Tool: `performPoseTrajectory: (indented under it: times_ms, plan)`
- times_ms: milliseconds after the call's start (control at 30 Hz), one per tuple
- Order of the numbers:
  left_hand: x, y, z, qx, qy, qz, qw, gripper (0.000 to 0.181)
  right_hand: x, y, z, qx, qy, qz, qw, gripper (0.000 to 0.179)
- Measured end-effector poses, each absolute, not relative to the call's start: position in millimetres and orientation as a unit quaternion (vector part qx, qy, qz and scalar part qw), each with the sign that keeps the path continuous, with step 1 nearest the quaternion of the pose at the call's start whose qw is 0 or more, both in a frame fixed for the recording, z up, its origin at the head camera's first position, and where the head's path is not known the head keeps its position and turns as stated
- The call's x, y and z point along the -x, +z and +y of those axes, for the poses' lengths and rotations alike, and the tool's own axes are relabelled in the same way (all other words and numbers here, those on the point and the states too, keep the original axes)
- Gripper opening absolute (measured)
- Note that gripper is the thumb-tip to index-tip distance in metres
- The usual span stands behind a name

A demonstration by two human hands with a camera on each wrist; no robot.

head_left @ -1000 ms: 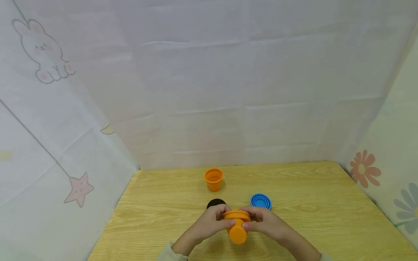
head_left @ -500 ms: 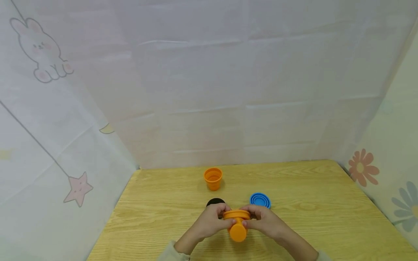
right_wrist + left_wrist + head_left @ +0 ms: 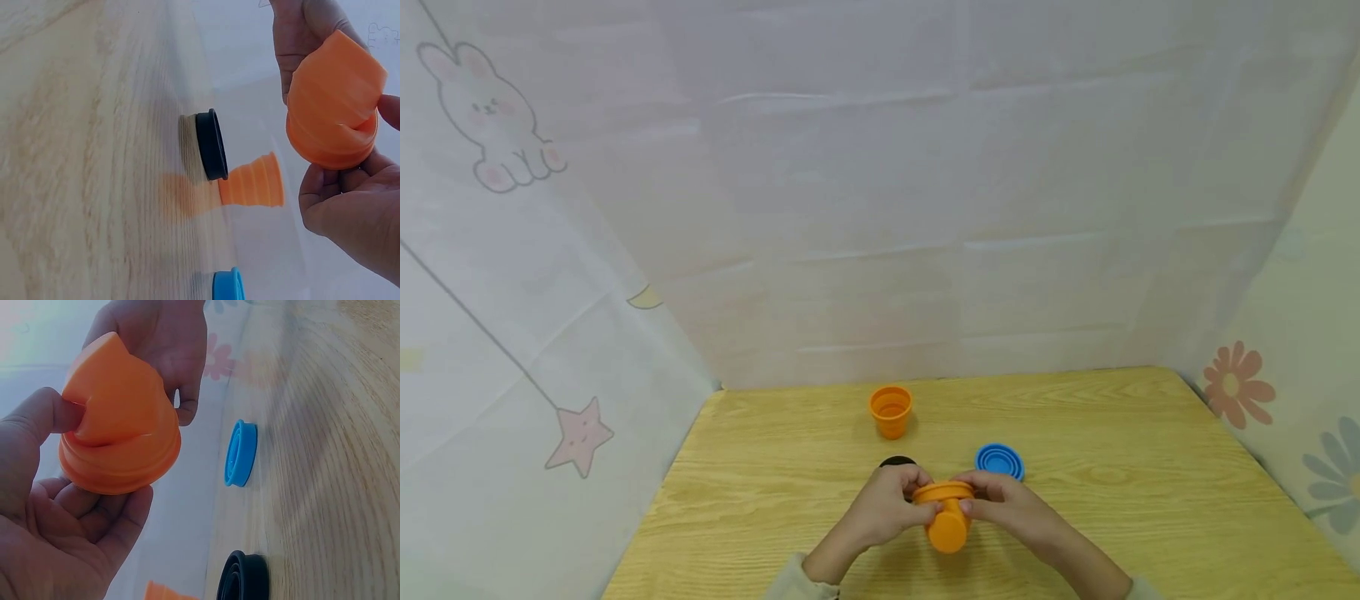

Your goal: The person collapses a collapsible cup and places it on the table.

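Observation:
Both hands hold an orange collapsible silicone cup (image 3: 947,535) above the table, its base tilted towards me and its rim facing away. My left hand (image 3: 886,510) pinches the left side, thumb on the outer wall and fingers at the rim. From the right, my right hand (image 3: 1013,507) grips it the same way. In the left wrist view the cup (image 3: 128,419) is bent in under the thumb; the right wrist view also shows its wall (image 3: 334,103) creased. A flattened black cup (image 3: 897,460) is partly hidden behind my left hand.
Behind my right hand lies a flattened blue cup (image 3: 999,462). Another orange cup (image 3: 891,413), extended and upright, stands near the back of the wooden table (image 3: 760,475). Printed white cloth (image 3: 850,208) hangs behind and at the sides.
The held cup's base has risen slightly and sits a little closer to its rim. Both hands keep their grip, and the left hand now covers more of the black cup.

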State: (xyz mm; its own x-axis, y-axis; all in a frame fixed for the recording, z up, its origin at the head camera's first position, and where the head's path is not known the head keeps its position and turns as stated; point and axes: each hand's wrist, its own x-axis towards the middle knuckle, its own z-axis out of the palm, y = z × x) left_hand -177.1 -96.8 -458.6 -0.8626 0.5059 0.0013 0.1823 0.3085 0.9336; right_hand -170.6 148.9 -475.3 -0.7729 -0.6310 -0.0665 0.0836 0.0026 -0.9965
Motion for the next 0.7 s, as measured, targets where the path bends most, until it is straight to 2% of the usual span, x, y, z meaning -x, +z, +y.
performPoseTrajectory:
  times_ms: [200,367,533,700]
  plan:
    - [177.3,-459.4,-95.9,-0.212,0.534,0.807,0.138,0.012,170.4,-473.8,147.8,0.208,-0.662,0.669,0.266,0.040]
    - [177.5,-461.6,-96.1,-0.210,0.532,0.809,0.135,0.011,169.5,-473.6,145.5,0.223,-0.639,0.694,0.244,0.038]
    - [177.5,-464.1,-98.8,-0.206,0.546,0.799,0.144,0.011,168.0,-476.5,143.9,0.248,-0.599,0.737,0.194,0.030]
    - [176.7,-465.5,-104.0,-0.214,0.592,0.755,0.184,0.019,168.0,-478.1,142.8,0.270,-0.537,0.791,0.117,0.023]
